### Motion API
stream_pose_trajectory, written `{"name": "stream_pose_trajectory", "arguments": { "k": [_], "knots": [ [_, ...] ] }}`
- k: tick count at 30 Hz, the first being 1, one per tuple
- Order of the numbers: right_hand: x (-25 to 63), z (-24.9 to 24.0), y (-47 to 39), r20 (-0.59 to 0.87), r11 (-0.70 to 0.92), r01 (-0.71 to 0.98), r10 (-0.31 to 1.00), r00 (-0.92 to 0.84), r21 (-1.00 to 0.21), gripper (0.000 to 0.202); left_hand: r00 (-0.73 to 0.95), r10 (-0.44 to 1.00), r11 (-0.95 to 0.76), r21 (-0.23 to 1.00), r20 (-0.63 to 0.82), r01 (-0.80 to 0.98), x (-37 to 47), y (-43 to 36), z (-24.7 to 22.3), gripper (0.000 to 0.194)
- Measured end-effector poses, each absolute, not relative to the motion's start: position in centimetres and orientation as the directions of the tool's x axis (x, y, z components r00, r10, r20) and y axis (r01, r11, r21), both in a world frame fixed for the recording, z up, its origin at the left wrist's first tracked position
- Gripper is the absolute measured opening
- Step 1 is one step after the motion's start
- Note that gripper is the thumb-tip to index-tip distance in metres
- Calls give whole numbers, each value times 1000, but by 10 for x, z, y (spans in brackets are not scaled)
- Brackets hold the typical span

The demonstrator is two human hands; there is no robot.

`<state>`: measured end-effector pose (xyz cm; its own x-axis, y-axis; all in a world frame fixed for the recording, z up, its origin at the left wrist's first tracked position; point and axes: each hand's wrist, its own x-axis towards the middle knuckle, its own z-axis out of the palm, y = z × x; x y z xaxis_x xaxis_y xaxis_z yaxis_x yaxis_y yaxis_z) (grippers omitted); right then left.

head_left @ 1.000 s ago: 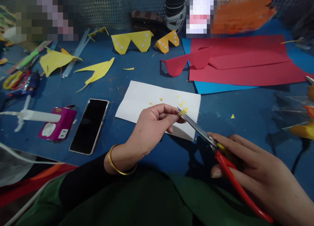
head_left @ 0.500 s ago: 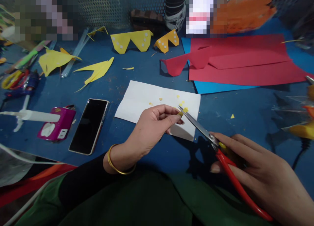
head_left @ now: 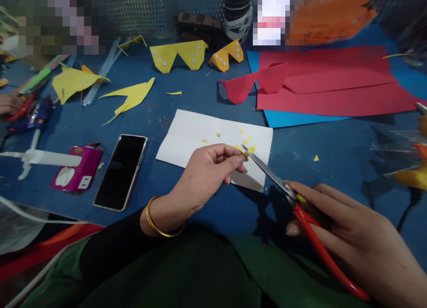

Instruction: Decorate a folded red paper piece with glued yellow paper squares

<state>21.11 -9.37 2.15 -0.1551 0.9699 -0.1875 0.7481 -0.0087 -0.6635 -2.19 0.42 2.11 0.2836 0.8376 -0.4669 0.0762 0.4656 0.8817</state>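
Between its thumb and fingertips, my left hand (head_left: 213, 168) pinches a small piece of yellow paper (head_left: 246, 155), mostly hidden by the fingers. My right hand (head_left: 353, 228) is wrapped around the red-handled scissors (head_left: 271, 173). Their blade tips meet the yellow piece at my left fingertips, and the blades look nearly closed. Beneath lies a folded white sheet of paper (head_left: 190, 132). Several tiny yellow paper bits (head_left: 251, 149) are scattered on it near the blades.
A phone (head_left: 122, 172) and a purple power adapter (head_left: 80, 168) lie to the left. Yellow paper masks (head_left: 178, 55), a red paper mask (head_left: 238, 87) and red sheets (head_left: 327, 99) lie farther back. Another person's hand (head_left: 9, 104) is at the left edge by red-handled scissors (head_left: 23, 108).
Another person's hand has come in at the left edge onto the scissors there. My own hands have barely moved, with the blade tips still at the yellow piece.
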Motion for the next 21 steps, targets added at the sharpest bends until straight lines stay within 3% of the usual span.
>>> {"name": "stream_pose_trajectory", "arguments": {
  "k": [11,21],
  "knots": [
    [212,19,-97,-84,-3,731,994,-75,-683,56,282,844,467,884,-457,36,-22,4,19,8],
    [207,15,-97,-55,65,731,989,-140,-680,64,226,881,432,901,-416,-26,-22,4,18,7]
  ]
}}
